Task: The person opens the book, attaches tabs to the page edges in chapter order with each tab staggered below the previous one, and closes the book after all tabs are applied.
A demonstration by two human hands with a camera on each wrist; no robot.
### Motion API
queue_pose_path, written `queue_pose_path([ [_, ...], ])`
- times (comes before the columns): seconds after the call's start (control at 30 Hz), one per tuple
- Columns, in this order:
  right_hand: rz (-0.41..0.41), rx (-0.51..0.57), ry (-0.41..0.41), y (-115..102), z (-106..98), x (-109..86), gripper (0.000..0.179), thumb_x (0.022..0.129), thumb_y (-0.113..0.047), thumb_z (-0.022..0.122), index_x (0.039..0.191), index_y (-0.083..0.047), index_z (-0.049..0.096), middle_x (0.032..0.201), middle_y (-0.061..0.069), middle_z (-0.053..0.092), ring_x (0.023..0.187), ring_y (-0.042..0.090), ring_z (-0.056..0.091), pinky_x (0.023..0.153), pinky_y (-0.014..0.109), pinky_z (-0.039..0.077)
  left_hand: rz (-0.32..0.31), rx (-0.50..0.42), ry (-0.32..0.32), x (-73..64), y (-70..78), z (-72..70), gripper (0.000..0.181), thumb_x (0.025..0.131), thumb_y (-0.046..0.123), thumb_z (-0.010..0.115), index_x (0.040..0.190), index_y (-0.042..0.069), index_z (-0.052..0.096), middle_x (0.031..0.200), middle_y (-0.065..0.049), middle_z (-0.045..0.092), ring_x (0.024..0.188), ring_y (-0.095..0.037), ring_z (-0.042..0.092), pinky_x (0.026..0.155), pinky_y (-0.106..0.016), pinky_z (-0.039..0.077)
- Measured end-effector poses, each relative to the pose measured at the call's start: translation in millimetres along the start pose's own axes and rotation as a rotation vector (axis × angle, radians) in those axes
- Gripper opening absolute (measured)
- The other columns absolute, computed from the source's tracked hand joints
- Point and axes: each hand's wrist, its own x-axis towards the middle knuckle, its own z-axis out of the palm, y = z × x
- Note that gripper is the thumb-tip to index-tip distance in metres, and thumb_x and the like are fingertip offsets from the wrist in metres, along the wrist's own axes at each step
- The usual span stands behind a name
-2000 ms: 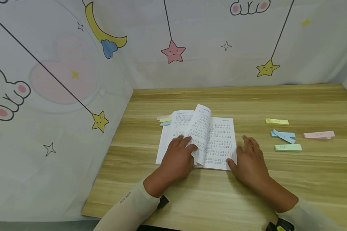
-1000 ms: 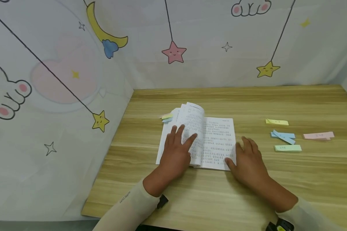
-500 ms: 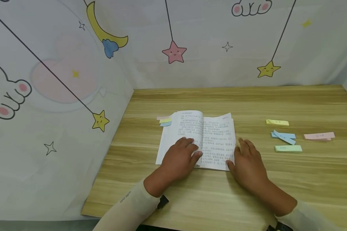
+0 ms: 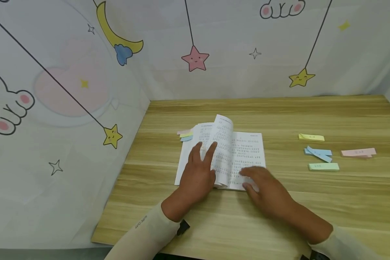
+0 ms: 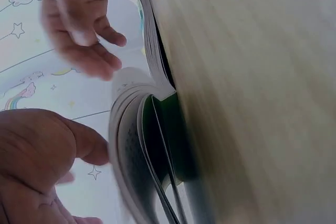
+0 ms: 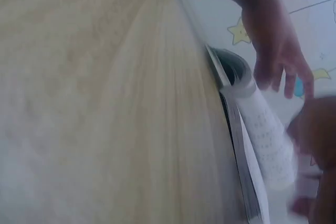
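Observation:
An open book [image 4: 248,151] of printed pages lies on the wooden table. Near its middle a loose bundle of pages [image 4: 222,144] stands curled up, leaning left; the left wrist view shows these pages arched in layers. My left hand [image 4: 196,177] lies at the left half, two fingers stretched out against the pages. Over the lower right page hovers my right hand [image 4: 268,189], fingers loosely bent and nothing visible between them. It looks blurred in the right wrist view, facing the left hand [image 6: 278,51]. Pink, yellow and blue sticky tabs [image 4: 186,136] stick out from the book's upper left edge.
Right of the book lie sticky-note strips: yellow [image 4: 311,137], blue [image 4: 318,152], green [image 4: 323,167] and pink [image 4: 358,152]. A white cloth backdrop [image 4: 227,79] with cartoon stars rises behind the table. The table [image 4: 188,231] ends at a front edge near the forearms.
Pages have been flipping over leftward under my left hand, whose fingers have spread upward again. My right hand has moved left from the book's right edge to over the page.

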Motion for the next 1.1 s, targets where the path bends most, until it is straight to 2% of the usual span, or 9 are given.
queue_pose_path([
  [0.1, 0.242, -0.175, 0.008, 9.2, -4.8, 0.9, 0.056, 0.09, -0.022, 0.078, 0.129, 0.013, 0.059, 0.144, 0.035, 0.044, 0.137, 0.051, 0.035, 0.108, 0.064, 0.033, 0.075, 0.063, -0.028, 0.5, -1.6, -0.9, 0.062, 0.085, -0.003, 0.07, 0.142, 0.02, 0.062, 0.157, -0.024, 0.035, 0.146, -0.046, 0.031, 0.108, -0.05, 0.042],
  [0.2, 0.328, -0.278, -0.037, 16.2, -6.9, -0.9, 0.063, 0.088, -0.027, 0.08, 0.122, 0.022, 0.058, 0.145, 0.044, 0.036, 0.138, 0.059, 0.026, 0.106, 0.07, 0.029, 0.152, 0.05, -0.113, -0.4, -0.5, -1.6, 0.05, 0.084, -0.009, 0.065, 0.126, 0.018, 0.073, 0.153, -0.015, 0.047, 0.145, -0.04, 0.036, 0.117, -0.044, 0.032],
  [0.3, 0.311, -0.3, -0.054, 17.5, -6.2, -1.8, 0.057, 0.087, -0.027, 0.08, 0.114, 0.021, 0.062, 0.144, 0.044, 0.038, 0.138, 0.058, 0.028, 0.103, 0.071, 0.032, 0.174, 0.024, -0.149, -1.9, 1.1, -0.9, 0.041, 0.087, -0.006, 0.062, 0.12, 0.014, 0.074, 0.144, -0.01, 0.057, 0.14, -0.034, 0.047, 0.115, -0.039, 0.035],
  [0.43, 0.28, -0.312, -0.039, 14.4, -5.3, -1.6, 0.056, 0.086, -0.023, 0.082, 0.116, 0.021, 0.063, 0.145, 0.042, 0.038, 0.139, 0.057, 0.028, 0.101, 0.071, 0.034, 0.144, 0.008, -0.121, -2.2, 2.0, -1.3, 0.024, 0.098, 0.012, 0.064, 0.12, 0.011, 0.073, 0.136, -0.008, 0.063, 0.135, -0.031, 0.052, 0.113, -0.039, 0.038],
  [0.6, 0.212, -0.237, -0.014, 8.1, -3.5, -0.3, 0.063, 0.085, -0.022, 0.084, 0.131, 0.014, 0.06, 0.147, 0.037, 0.041, 0.138, 0.054, 0.033, 0.104, 0.069, 0.033, 0.073, -0.079, -0.17, -1.6, 2.6, -4.1, 0.05, 0.107, 0.045, 0.05, 0.139, 0.007, 0.059, 0.139, -0.009, 0.06, 0.138, -0.03, 0.047, 0.113, -0.043, 0.038],
  [0.77, -0.084, 0.053, -0.133, 1.3, 2.9, -1.6, 0.079, 0.09, -0.036, 0.08, 0.155, -0.01, 0.044, 0.157, 0.018, 0.039, 0.143, 0.042, 0.037, 0.11, 0.061, 0.033, -0.008, -0.175, -0.17, -1.4, 3.1, -5.6, 0.08, 0.104, 0.059, 0.047, 0.161, 0.007, 0.025, 0.147, -0.016, 0.052, 0.134, -0.032, 0.051, 0.104, -0.048, 0.046],
  [0.9, -0.286, 0.197, -0.213, -2.0, 6.1, -4.7, 0.072, 0.094, -0.034, 0.075, 0.156, -0.015, 0.043, 0.155, 0.003, 0.045, 0.142, 0.029, 0.042, 0.113, 0.046, 0.033, -0.009, -0.139, -0.094, -0.8, 2.1, -3.3, 0.084, 0.098, 0.031, 0.067, 0.164, 0.012, 0.018, 0.155, -0.025, 0.036, 0.124, -0.039, 0.057, 0.086, -0.047, 0.056],
  [1.0, -0.232, 0.164, -0.114, -1.0, 5.2, -4.3, 0.054, 0.093, -0.023, 0.076, 0.143, -0.012, 0.058, 0.143, 0.001, 0.056, 0.134, 0.025, 0.049, 0.111, 0.039, 0.035, 0.033, -0.039, -0.048, -0.8, -0.1, -0.9, 0.081, 0.086, 0.007, 0.072, 0.159, 0.021, 0.039, 0.16, -0.028, 0.023, 0.133, -0.046, 0.047, 0.09, -0.05, 0.054],
  [1.1, 0.002, 0.035, 0.012, 3.0, 1.2, -1.8, 0.048, 0.09, -0.017, 0.078, 0.132, 0.0, 0.063, 0.142, 0.015, 0.055, 0.135, 0.036, 0.045, 0.111, 0.049, 0.034, 0.091, 0.066, -0.038, -1.1, -1.7, -0.1, 0.064, 0.082, 0.0, 0.073, 0.141, 0.026, 0.065, 0.16, -0.024, 0.029, 0.144, -0.047, 0.032, 0.107, -0.055, 0.042],
])
